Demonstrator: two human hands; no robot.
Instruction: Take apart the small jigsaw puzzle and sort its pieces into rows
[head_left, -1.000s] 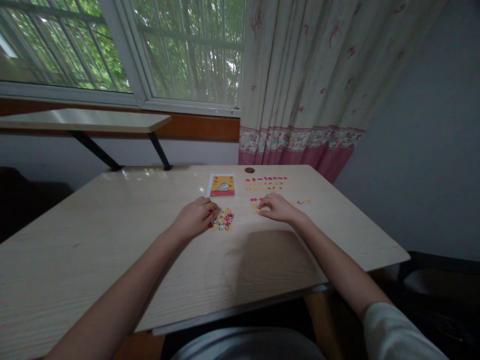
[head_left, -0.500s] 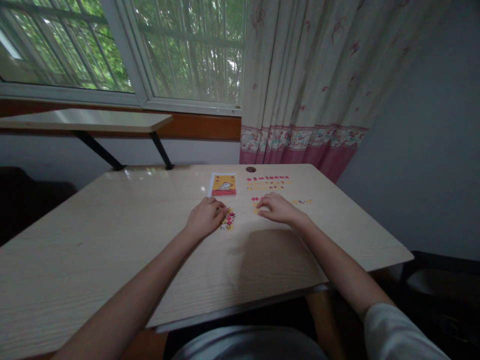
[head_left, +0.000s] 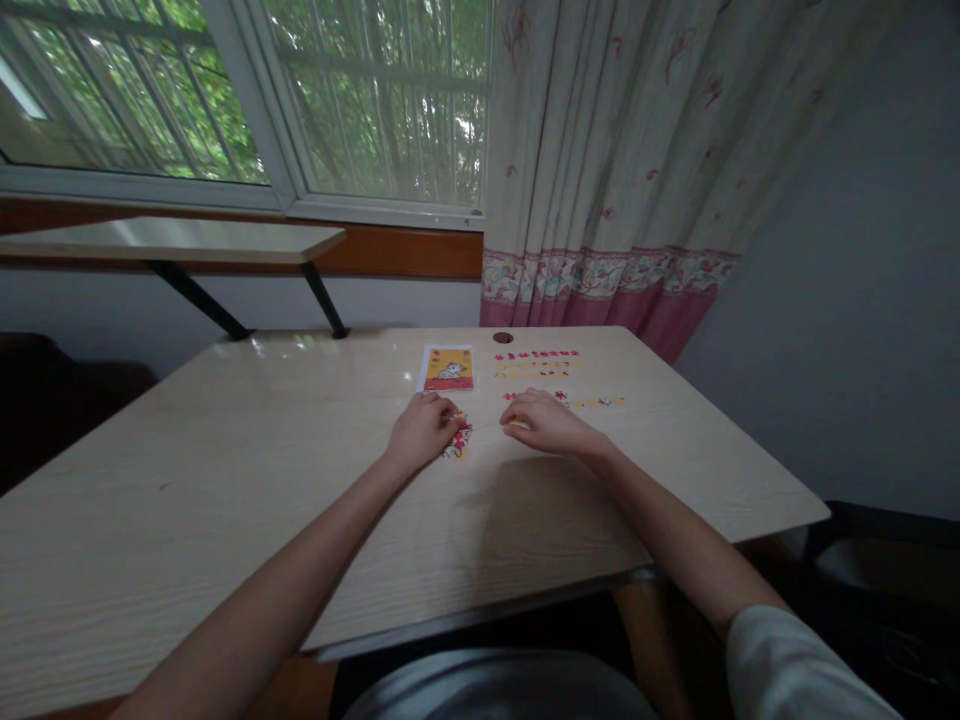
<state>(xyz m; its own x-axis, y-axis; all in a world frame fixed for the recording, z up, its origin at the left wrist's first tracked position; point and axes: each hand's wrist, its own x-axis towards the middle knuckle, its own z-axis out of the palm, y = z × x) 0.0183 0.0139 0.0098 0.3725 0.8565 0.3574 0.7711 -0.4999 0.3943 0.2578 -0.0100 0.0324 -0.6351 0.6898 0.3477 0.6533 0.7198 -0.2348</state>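
Note:
A small patch of joined puzzle pieces (head_left: 457,443), yellow and red, lies on the pale wooden table (head_left: 225,470). My left hand (head_left: 421,432) rests on its left side with fingers curled over it. My right hand (head_left: 546,421) is just to the right, fingers bent, pinching a small yellow puzzle piece (head_left: 514,425) against the table. Loose puzzle pieces (head_left: 537,362) lie in rows beyond my right hand, and a few more pieces (head_left: 600,402) lie to its right. A reference picture card (head_left: 448,368), yellow and red, lies beyond my left hand.
A round hole (head_left: 502,338) is in the table near its far edge. A narrow shelf (head_left: 165,240) on black brackets runs under the window. A patterned curtain (head_left: 615,160) hangs behind the table. A dark seat (head_left: 885,600) stands at the right.
My left hand has slid right over the joined pieces, covering more of them. My right hand has moved a little left toward them with a yellow piece.

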